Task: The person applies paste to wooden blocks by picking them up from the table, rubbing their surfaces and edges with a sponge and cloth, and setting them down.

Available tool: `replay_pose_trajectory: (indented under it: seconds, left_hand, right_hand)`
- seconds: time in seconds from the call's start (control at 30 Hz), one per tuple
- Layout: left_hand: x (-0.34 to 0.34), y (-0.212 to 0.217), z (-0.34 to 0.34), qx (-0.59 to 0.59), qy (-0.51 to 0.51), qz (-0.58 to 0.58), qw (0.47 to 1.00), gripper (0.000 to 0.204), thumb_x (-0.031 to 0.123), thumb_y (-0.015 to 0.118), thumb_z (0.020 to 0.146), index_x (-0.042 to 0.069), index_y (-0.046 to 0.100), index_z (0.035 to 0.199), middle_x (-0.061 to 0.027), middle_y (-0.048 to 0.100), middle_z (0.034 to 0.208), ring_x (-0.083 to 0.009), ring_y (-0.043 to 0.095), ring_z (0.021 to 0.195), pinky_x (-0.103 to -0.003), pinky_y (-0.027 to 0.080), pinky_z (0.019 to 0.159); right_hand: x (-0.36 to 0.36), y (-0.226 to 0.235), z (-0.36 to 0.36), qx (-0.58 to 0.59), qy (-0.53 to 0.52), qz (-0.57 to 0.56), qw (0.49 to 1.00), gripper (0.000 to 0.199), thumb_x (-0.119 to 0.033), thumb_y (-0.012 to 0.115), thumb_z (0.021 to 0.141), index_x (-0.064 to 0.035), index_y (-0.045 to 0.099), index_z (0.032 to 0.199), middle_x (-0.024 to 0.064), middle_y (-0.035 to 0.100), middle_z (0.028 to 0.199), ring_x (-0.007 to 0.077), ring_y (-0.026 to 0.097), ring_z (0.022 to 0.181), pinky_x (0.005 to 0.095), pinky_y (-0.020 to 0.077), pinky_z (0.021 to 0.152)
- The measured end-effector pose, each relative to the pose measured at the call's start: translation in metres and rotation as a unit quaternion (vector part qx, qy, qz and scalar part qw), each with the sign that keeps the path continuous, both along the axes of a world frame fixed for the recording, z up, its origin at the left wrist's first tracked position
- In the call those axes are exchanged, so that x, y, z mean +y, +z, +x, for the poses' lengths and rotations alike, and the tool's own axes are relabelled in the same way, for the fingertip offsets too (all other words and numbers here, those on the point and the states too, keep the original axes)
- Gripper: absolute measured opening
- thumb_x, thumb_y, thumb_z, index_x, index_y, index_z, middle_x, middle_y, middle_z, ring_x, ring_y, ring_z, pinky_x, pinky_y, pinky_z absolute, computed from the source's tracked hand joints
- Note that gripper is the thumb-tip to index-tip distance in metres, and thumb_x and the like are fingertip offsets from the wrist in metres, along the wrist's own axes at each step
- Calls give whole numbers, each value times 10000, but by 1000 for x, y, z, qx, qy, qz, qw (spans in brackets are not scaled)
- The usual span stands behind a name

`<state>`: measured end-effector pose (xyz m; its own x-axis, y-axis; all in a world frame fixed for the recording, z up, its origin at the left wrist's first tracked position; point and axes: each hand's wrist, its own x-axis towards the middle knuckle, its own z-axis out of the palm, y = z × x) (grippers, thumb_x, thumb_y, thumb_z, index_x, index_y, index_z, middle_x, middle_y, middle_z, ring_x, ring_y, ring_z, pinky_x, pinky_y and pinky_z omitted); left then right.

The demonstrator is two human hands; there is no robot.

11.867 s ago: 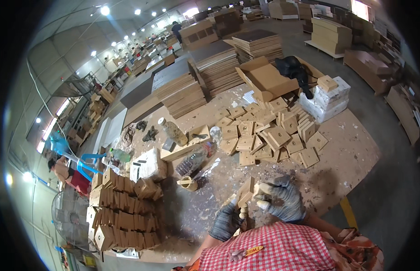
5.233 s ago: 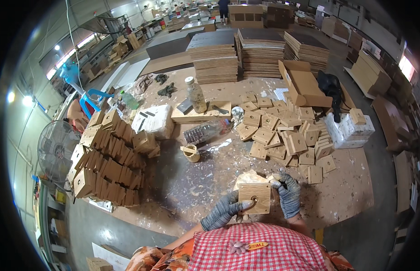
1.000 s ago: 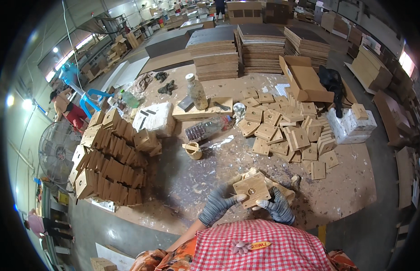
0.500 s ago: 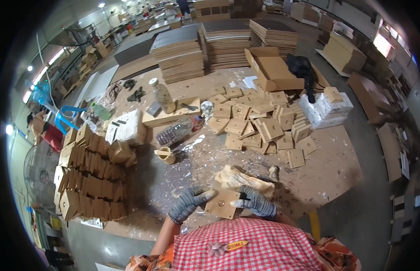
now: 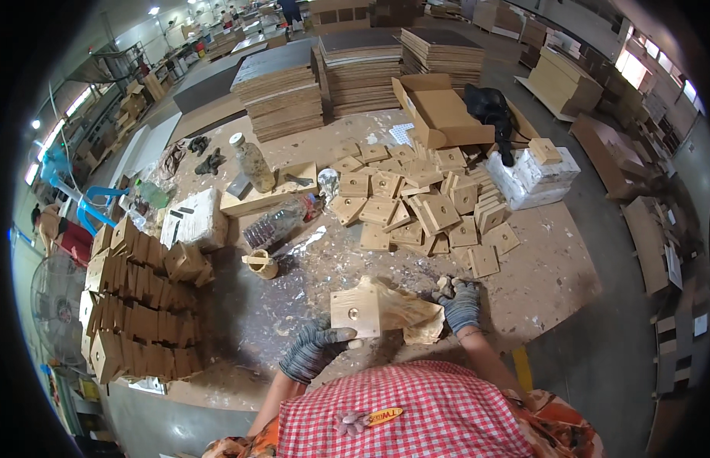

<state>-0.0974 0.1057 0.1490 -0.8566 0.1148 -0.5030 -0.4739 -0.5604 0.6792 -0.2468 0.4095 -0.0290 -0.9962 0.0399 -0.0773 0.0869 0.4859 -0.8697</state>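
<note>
My left hand (image 5: 318,349), in a grey knit glove, grips a flat square wooden block (image 5: 355,314) by its lower edge. The block has a round hole in its middle and is held tilted up above the table. Behind it lies a crumpled yellowish cloth (image 5: 423,320), partly covered by the block. My gloved right hand (image 5: 461,305) is on the table right of the cloth, its fingers closed over a small crumpled beige wad (image 5: 445,287). The fingers partly hide the wad, and its material is unclear.
Loose wooden blocks (image 5: 416,206) are heaped at the far right, beside a white wrapped bundle (image 5: 534,183) and a cardboard box (image 5: 439,114). Stacked blocks (image 5: 137,305) stand at left. A small pot (image 5: 261,265), plastic bottle (image 5: 274,223) and glass jar (image 5: 253,164) occupy the middle left.
My right hand has let go of the wooden block and moved right to the small wad. My left hand alone now holds the block, raised and tilted in front of the cloth.
</note>
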Motion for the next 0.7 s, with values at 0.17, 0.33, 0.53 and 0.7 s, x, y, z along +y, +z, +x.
replay_pose_trajectory:
  seconds: [0.17,0.33,0.53,0.7]
  left_hand:
    - [-3,0,3,-16,-31,-51,998,567,125,750,771,-24,513,1264,-89,625,1125,-177,607,1001,-311,510,880]
    - [17,19,-5,32,2,-52,998,563,185,697,837,-16,457,1306,-101,582,1191,-188,586,1041,-332,520,875]
    - [25,40,-6,55,-14,-122,991,560,252,687,856,-7,465,1300,-87,588,1158,-173,588,1007,-308,520,829]
    - [20,31,-3,56,-61,-168,982,548,264,690,856,4,480,1290,-72,601,1124,-155,587,971,-289,512,788]
  right_hand:
    - [-7,27,0,98,6,306,947,376,-331,696,750,-29,632,965,198,600,991,366,526,950,454,414,886]
    - [-21,87,14,118,83,-176,974,177,-143,626,854,-30,635,990,120,642,976,248,595,977,350,449,924]
    - [-79,166,49,165,220,-271,922,369,-128,635,862,-44,579,1218,114,634,1062,213,586,1017,333,439,953]
    - [-88,164,60,197,241,-167,936,446,-147,632,874,-46,529,1296,135,601,1163,234,562,1082,343,426,970]
